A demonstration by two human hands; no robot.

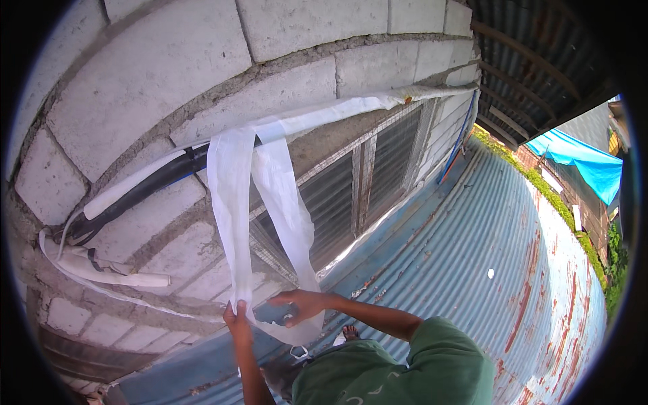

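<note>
The left hand [237,324] is pinching the long, white plastic-film strip [231,202], likely light, limp and slippery, best gripped full-width; the right hand [305,306] is hovering, fingers apart.

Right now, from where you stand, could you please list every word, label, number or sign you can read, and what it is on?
Green shirt: pale print, only a fragment in view; no whole word readable.
White strip, block wall, corrugated roof: no lettering visible.
</note>
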